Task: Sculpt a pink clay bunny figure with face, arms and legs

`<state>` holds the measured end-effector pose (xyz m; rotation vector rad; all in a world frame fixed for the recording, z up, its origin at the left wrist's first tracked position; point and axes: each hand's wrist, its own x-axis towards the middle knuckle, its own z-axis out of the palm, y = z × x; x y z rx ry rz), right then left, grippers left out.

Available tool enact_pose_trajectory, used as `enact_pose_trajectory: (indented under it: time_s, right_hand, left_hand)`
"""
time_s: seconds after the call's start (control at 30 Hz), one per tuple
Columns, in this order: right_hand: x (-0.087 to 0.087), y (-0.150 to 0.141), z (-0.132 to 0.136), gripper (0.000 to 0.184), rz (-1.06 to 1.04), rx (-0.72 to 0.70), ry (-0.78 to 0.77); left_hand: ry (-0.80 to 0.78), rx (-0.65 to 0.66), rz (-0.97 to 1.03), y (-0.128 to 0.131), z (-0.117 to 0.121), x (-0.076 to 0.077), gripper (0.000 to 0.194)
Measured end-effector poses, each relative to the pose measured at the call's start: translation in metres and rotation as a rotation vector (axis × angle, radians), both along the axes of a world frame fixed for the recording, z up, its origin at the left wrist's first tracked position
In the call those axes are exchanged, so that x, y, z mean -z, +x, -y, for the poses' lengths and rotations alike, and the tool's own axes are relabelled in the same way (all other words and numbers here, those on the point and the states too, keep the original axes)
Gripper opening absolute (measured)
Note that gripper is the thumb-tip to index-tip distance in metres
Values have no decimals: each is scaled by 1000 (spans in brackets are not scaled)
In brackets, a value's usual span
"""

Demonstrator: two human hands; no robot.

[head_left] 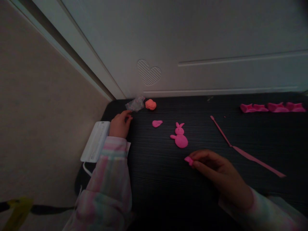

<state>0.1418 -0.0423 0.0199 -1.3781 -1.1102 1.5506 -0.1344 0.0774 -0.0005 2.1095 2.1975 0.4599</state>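
My right hand [218, 175] pinches a small piece of pink modelling clay [189, 160] between thumb and fingertips, just above the dark table [154, 186]. Just beyond it lies a flat pink clay rabbit [181, 140] with two ears and one arm at its left side. A loose teardrop of pink clay [157, 123] is left of the rabbit. My left hand [120, 124] rests at the table's left side with fingers loosely curled and a gap between thumb and forefinger. Its fingertips are close to a clear plastic bag [136, 104]; whether they touch it I cannot tell.
An orange clay lump [150, 104] sits beside the bag. Two thin pink modelling tools [221, 131] lie end to end at the right. Behind them is a row of pink trays [274, 107]. A white device with a cable [96, 141] is at the left edge. A white panel [204, 77] backs the table.
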Motion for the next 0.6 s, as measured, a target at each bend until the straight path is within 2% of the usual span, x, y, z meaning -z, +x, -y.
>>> enact_pose_trajectory:
  time_s: [0.1,0.4,0.5,0.6]
  right_hand:
    - [-1,0,0,7,-20,8,-9]
    - [1,-2,0,16,-47,29,-86]
    - [2,0,-1,19,-19,10,14]
    - [2,1,-2,15,93,-60,125]
  left_hand:
    - [-49,11,-40,-1,-1,2,33]
    - [-21,78,-56,-4,-3,4,36]
    - [35,74,-60,-5,-2,3,33]
    - [143,65,-71,0,1,-5,32]
